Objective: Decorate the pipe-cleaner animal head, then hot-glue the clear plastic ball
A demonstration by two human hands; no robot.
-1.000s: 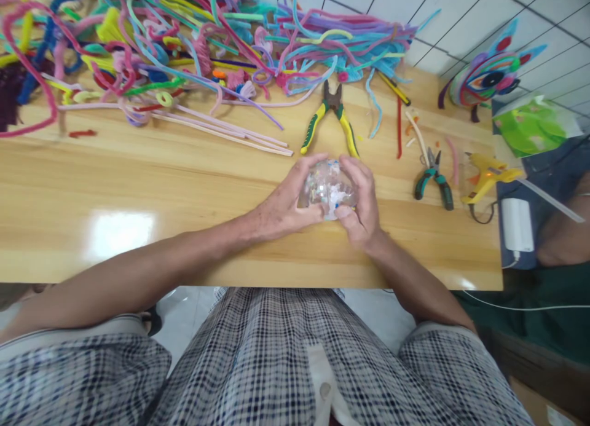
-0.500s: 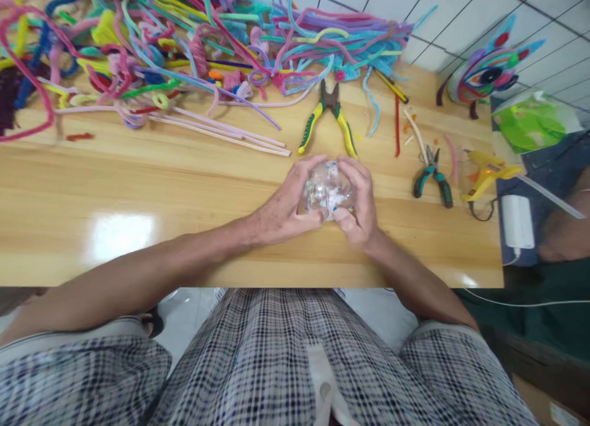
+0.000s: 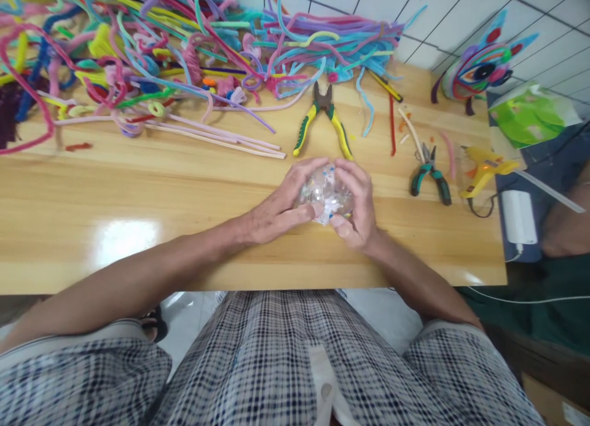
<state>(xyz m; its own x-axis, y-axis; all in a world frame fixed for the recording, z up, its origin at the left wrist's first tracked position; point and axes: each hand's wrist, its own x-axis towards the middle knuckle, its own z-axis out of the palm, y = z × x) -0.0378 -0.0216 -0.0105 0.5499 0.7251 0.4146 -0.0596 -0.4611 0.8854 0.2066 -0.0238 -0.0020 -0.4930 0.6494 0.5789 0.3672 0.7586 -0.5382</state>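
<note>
A clear, rounded ball (image 3: 326, 192) with white and coloured bits showing in it is held between my two hands, low over the wooden table (image 3: 212, 266). My left hand (image 3: 288, 201) curls round its left side, the thumb lying across the near face. Around the right side wraps my right hand (image 3: 358, 200), its thumb low on the front. Whether the bits are inside the ball or on its surface I cannot tell. Just beyond my fingertips lie yellow-and-green pliers (image 3: 323, 115) with their handles spread.
A tangled heap of coloured pipe cleaners (image 3: 184, 51) covers the back left. At right lie small teal-and-black pliers (image 3: 431, 177), a yellow glue gun (image 3: 488, 168) and a white power box (image 3: 519, 217). A colourful eared figure (image 3: 479, 72) stands at the back right, near a green packet (image 3: 530, 118).
My left thumb has shifted a little across the ball, and the ball looks slightly turned. Both hands keep hold of it. The whole view has moved slightly.
</note>
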